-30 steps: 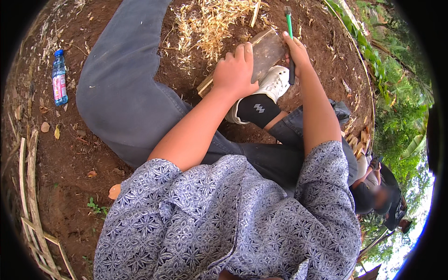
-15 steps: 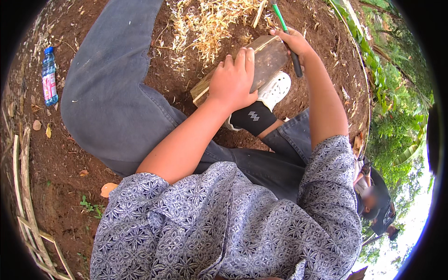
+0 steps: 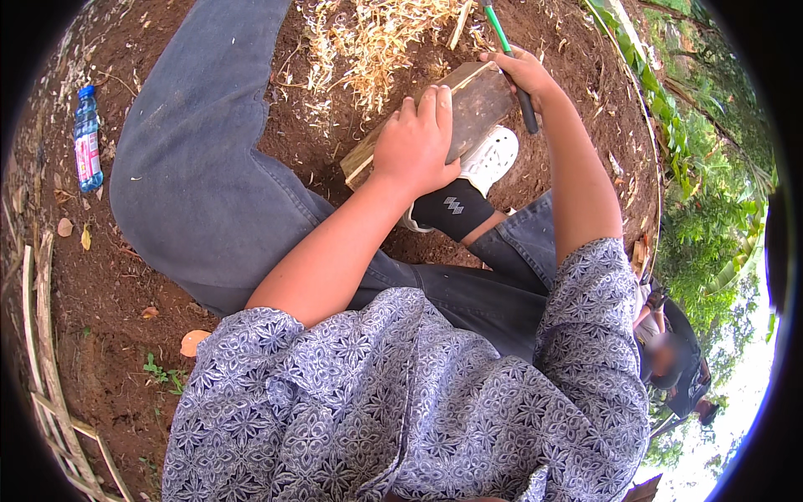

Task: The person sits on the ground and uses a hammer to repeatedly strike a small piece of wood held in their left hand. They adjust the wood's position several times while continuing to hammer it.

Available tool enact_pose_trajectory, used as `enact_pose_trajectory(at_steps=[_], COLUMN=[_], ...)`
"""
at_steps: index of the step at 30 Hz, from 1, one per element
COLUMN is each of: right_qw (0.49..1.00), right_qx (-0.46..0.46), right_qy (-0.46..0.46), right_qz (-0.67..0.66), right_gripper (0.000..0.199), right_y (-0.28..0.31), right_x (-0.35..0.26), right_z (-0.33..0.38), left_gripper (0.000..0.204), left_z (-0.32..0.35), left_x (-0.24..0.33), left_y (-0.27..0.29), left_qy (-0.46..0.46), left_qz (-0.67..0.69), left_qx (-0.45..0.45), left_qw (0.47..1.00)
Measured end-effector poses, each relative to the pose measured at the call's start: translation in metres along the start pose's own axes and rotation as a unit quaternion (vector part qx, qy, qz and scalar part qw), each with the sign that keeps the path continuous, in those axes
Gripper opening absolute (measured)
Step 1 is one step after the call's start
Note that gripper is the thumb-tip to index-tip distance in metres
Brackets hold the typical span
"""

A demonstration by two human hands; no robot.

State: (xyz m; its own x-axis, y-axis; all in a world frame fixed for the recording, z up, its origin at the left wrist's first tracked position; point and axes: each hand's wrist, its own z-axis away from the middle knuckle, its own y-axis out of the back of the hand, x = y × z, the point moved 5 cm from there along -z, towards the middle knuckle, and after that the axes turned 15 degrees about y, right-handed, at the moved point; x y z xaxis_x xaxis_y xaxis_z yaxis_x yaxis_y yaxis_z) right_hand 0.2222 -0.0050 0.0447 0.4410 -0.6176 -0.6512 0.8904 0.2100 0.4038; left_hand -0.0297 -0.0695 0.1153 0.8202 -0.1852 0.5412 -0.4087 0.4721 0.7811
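Note:
A dark, flat-faced block of wood [image 3: 485, 109] lies slantwise in front of me, with a thin pale strip along its far edge. My left hand [image 3: 416, 142] is laid over the block, its fingers close together and hooked toward that far edge. At the block's right end, my right hand [image 3: 529, 77] grips a tool with a green and black handle [image 3: 525, 110]. The tool's head runs out of the picture at the top. Fingertips of this hand touch the block's corner. Beneath the block is my white clog [image 3: 492, 159], worn over a black sock.
Pale wood shavings [image 3: 368, 50] are heaped on the brown soil beyond the block. A plastic bottle with a blue cap [image 3: 87, 138] lies at the left. Long thin sticks [image 3: 38, 335] rest at lower left. Greenery and other people [image 3: 673, 351] are at the right.
Very little differs. My right hand and the tool have shifted slightly up and left; my left hand keeps its place on the block.

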Motion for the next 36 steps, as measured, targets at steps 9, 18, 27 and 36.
enact_pose_trajectory(at_steps=[9, 18, 27, 36], right_qw=[0.999, 0.973, 0.882, 0.864], right_qx=[-0.019, 0.198, 0.359, 0.376], right_qy=[-0.008, 0.101, 0.298, 0.318], right_qz=[0.029, 0.061, 0.067, -0.102], right_gripper=[0.035, 0.042, 0.046, 0.047], right_y=[-0.001, 0.034, -0.019, -0.024], right_x=[0.000, -0.033, -0.093, -0.124], right_z=[0.000, 0.065, 0.230, 0.242], left_gripper=[0.104, 0.109, 0.110, 0.110], left_z=[-0.002, -0.006, -0.005, -0.007], left_x=[-0.003, -0.001, 0.008, -0.002], left_y=[-0.001, -0.005, 0.003, 0.003], left_qy=[-0.001, 0.009, 0.019, 0.045], left_qz=[-0.022, -0.037, -0.065, -0.061], left_qx=[-0.014, -0.049, -0.061, -0.089], left_qw=[1.000, 0.998, 0.996, 0.993])
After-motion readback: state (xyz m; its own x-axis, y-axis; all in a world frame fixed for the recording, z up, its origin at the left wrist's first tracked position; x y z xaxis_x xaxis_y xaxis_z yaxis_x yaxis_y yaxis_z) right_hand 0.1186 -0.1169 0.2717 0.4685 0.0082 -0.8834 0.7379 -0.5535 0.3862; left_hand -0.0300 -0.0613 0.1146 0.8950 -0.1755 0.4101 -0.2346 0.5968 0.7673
